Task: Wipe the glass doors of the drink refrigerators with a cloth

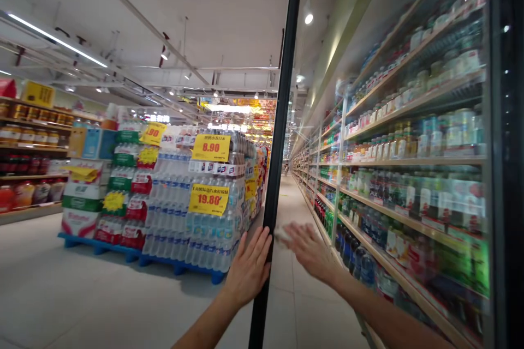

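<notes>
My left hand [249,267] lies with straight fingers against the black upright frame edge [282,120] of a glass door, the fingertips resting on the frame and the thumb lower down beside it. Right of that edge, my right hand [311,253] reaches across the glass, its fingers stretched toward the frame and smeared by motion. A small pale blur [281,233] shows at its fingertips; whether this is a cloth or something else cannot be made out. Through or in the glass, rows of bottled drinks [434,191] appear, partly blurred.
Stacked bottle packs [176,196] with yellow price signs stand on a blue pallet [139,255] to the left. Behind them, a shelf of jars [33,142] runs along the far left. A dark vertical frame [505,174] bounds the right side. Pale floor tiles [143,305] spread below.
</notes>
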`<action>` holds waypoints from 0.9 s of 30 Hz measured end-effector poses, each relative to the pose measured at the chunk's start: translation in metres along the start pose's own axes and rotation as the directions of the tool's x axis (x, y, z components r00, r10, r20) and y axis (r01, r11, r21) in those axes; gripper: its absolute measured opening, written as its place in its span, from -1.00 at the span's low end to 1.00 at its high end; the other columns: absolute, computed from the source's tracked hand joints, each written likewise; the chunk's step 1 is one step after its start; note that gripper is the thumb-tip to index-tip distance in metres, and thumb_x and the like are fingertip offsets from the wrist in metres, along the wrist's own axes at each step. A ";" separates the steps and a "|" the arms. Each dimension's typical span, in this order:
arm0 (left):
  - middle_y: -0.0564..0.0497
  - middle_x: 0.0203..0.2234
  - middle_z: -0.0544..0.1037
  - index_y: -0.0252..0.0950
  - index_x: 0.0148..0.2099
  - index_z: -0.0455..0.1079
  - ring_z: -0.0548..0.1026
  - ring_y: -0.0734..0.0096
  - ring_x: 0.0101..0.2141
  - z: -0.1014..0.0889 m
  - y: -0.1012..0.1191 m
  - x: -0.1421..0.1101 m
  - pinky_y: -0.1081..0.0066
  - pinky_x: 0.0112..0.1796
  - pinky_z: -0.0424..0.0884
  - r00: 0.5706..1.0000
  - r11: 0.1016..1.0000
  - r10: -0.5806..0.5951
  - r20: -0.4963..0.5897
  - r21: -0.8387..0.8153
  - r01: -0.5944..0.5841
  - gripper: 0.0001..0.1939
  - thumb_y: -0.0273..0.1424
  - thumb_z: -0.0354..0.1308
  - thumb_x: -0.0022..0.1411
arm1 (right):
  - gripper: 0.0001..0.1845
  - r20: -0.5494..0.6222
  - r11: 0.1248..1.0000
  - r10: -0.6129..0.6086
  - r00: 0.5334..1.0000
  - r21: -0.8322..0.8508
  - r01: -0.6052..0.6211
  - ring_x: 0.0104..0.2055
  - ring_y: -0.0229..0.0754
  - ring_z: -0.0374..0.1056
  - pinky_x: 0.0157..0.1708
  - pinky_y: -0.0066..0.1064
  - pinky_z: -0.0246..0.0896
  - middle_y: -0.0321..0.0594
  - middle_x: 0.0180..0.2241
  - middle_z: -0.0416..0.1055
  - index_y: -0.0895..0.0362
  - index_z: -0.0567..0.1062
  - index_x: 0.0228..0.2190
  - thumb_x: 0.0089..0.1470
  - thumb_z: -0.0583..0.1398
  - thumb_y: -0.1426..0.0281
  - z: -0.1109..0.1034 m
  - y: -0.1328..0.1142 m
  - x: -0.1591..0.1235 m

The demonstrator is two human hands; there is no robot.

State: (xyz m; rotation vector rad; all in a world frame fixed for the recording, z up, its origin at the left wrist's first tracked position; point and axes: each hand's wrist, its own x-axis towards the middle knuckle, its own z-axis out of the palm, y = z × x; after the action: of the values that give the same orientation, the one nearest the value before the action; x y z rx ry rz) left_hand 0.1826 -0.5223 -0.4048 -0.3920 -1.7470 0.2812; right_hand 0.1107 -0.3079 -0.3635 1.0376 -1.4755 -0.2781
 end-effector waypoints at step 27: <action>-0.04 0.20 0.13 -0.32 0.21 0.09 -0.09 0.29 0.24 0.019 0.054 0.027 0.14 0.21 -0.26 0.997 0.995 0.075 -0.028 -0.069 -0.077 -0.45 -0.22 -0.06 0.21 | -0.46 -0.159 0.840 0.500 0.851 -0.149 -0.521 0.29 0.04 -0.23 0.16 0.01 -0.13 -0.01 0.25 -0.11 0.12 0.24 0.09 0.03 0.03 0.56 -0.019 0.040 -0.037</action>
State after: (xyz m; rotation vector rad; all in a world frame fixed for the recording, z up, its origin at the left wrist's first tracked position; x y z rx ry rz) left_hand 0.1652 -0.4616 -0.4054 -0.5116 -1.7225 0.2692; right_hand 0.1045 -0.2511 -0.3558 0.4682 -1.5308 0.0299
